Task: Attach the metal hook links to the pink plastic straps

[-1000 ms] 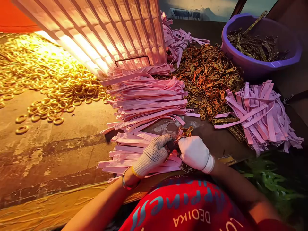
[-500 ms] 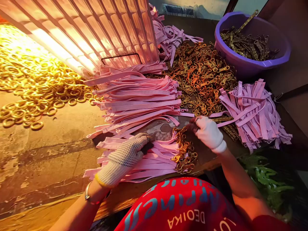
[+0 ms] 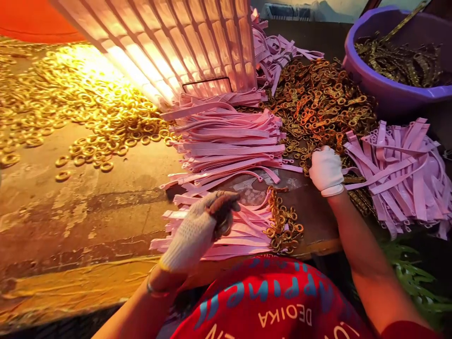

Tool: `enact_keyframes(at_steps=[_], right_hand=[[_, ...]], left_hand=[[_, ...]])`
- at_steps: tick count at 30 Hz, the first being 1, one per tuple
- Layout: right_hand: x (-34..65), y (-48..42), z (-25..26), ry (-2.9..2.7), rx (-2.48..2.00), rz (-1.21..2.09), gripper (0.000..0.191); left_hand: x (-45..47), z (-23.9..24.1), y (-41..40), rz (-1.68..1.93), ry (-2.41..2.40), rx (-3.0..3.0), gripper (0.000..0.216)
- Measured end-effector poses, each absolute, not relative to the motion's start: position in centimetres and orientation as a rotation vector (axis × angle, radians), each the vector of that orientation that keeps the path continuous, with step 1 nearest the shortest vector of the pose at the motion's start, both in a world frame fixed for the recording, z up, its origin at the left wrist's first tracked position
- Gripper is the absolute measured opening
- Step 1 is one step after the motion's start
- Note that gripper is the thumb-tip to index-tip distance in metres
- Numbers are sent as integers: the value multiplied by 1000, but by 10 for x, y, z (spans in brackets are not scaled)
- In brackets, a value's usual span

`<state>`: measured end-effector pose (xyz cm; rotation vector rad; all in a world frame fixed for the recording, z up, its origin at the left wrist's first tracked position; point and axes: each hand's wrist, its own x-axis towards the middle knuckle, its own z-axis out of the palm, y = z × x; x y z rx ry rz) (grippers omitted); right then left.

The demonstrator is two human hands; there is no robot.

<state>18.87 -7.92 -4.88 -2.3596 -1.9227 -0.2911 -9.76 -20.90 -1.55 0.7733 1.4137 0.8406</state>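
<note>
"What lies in front of you?"
"A near row of flat pink straps (image 3: 243, 242) on the worn brown surface (image 3: 88, 216), your left hand (image 3: 197, 230) over it, a brass-coloured clasp cluster (image 3: 282, 226) on its right end."
"And beyond?"
"A farther stack of flat pink straps (image 3: 229, 134), then a ribbed translucent plastic panel (image 3: 197, 47); gold-coloured rings (image 3: 118, 125) spread to their left."
"On your right?"
"A brass-coloured clasp heap (image 3: 318, 103), your right hand (image 3: 325, 172) at its near edge; right of both, a purple plastic basin (image 3: 397, 96) and, nearer you, a loose pink strap pile (image 3: 402, 169)."

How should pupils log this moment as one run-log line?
left hand: over pink straps; metal clasps: at straps' right ends; right hand: at clasp pile; purple basin: beside pile
</note>
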Motion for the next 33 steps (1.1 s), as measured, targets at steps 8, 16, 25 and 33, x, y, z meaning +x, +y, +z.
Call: enact_keyframes(at_steps=[8, 16, 25, 33], right_hand=[[215, -102, -53, -2169, -1949, -262, 29], [154, -181, -27, -2044, -1166, 680, 29], [120, -191, -20, -2259, -740, 886, 42], [120, -202, -23, -1830, -1008, 1210, 42]], left_hand=[[-83, -12, -202, 795, 929, 198, 38], [-63, -22, -206, 811, 980, 311, 33], [-55, -46, -221, 964, 963, 553, 35], [-61, -34, -213, 846, 994, 142, 30]])
